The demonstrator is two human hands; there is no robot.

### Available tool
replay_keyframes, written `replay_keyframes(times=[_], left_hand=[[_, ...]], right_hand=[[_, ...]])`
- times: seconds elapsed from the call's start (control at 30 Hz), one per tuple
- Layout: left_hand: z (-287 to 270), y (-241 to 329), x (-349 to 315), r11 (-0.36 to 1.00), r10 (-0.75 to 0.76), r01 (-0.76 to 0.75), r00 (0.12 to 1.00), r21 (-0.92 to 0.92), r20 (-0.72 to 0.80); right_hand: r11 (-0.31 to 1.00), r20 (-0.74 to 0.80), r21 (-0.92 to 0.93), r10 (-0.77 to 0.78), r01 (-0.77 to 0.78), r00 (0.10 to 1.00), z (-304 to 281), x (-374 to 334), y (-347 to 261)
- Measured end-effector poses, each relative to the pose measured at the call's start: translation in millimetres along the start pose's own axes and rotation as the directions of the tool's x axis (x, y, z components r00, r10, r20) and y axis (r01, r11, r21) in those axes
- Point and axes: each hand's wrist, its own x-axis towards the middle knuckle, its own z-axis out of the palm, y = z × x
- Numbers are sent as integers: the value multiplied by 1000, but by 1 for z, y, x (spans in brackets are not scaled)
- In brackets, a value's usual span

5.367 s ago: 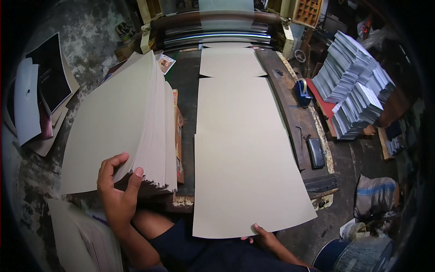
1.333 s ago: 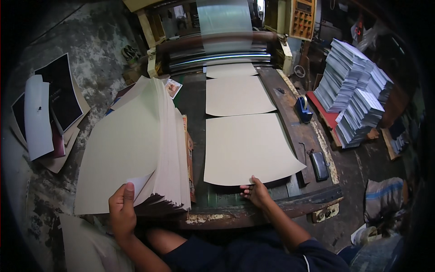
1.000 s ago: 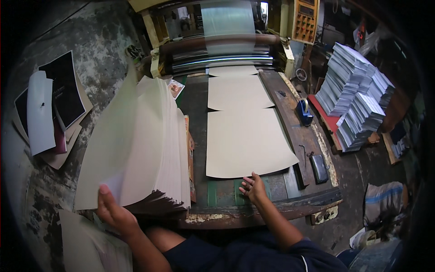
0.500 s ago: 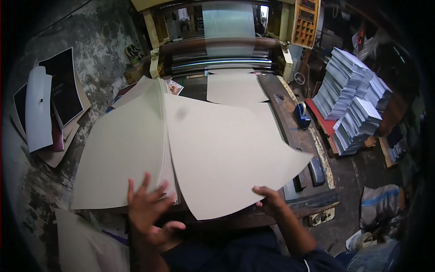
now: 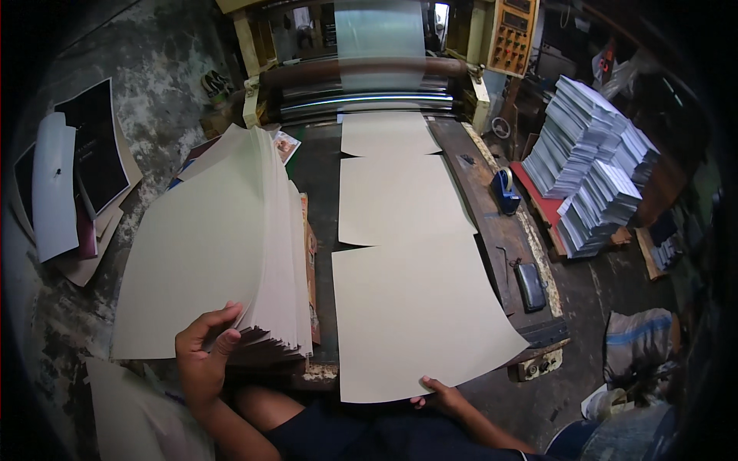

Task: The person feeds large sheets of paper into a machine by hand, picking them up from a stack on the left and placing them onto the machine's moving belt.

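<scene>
On the machine's feed table lies a large cream paper sheet (image 5: 419, 315), its near edge pinched by my right hand (image 5: 440, 398), thumb on top. Beyond it, another cream sheet (image 5: 403, 198) and one more at the rollers (image 5: 369, 100) lie in a line. To the left stands a thick stack of cream sheets (image 5: 196, 238), fanned along its right side. My left hand (image 5: 209, 346) grips the stack's near right corner, thumb and fingers closed on the top sheet's edge. How many sheets it pinches is hidden.
A blue tape dispenser (image 5: 505, 192) and a dark case (image 5: 530, 288) sit on the table's right side. Tall bundles of paper (image 5: 588, 146) stand on a red board at right. Loose dark prints (image 5: 92, 154) lie on the floor at left. A control panel (image 5: 511, 34) hangs beside the machine.
My right hand has brought its sheet off the stack onto the feed table, behind the others. My left hand, spread open before, has closed on the stack's corner.
</scene>
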Motion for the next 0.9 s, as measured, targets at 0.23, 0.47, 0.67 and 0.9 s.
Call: replay_keyframes(times=[0.23, 0.47, 0.67, 0.9], left_hand=[[-11, 1, 4, 991, -92, 96, 995, -91, 44], [-6, -13, 1, 993, -109, 113, 985, 21, -134], [3, -20, 10, 989, -95, 37, 899, -143, -428], [-18, -22, 7, 717, -234, -389, 647, -578, -726]], right_hand=[[999, -2, 31, -26, 26, 1000, 6, 6, -2], [996, 6, 72, -54, 53, 999, 20, 38, -39], [981, -33, 132, -142, 145, 989, 28, 62, -60], [927, -125, 171, -316, 334, 940, 41, 79, -61]])
